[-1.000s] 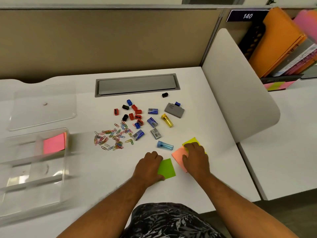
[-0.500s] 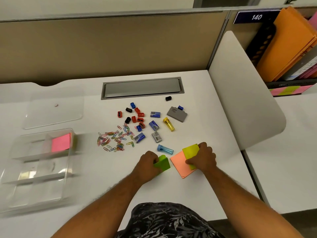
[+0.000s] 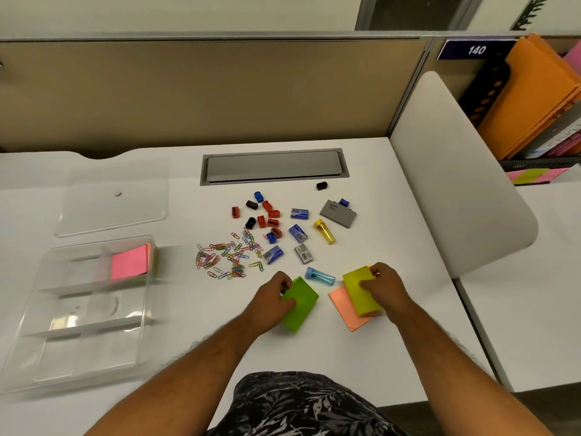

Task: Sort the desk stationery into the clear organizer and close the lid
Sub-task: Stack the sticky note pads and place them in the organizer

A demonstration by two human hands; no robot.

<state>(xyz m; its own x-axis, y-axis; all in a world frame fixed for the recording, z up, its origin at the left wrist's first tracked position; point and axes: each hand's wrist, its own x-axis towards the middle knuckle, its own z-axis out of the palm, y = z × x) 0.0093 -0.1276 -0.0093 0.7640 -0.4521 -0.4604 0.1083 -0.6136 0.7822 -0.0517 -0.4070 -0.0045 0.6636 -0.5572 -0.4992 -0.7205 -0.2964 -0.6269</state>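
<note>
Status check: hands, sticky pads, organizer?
Left hand gripping green pad. Right hand gripping yellow pad. Organizer open, lid off. Nothing blocking.

We record: white surface [image 3: 377,171]; lime-green pad [image 3: 301,305]; yellow-green pad [image 3: 358,291] over a salmon-orange pad [image 3: 341,302]; hot-pink pad [image 3: 129,262] in the clear organizer [image 3: 37,350]; multicoloured paper clips [image 3: 226,254]; red, blue and black sharpeners [image 3: 267,217]; yellow tube [image 3: 325,231]; light-blue tube [image 3: 319,276]; grey case [image 3: 338,213]; shorts [image 3: 301,407], seemingly black with grey leaf print.
</note>
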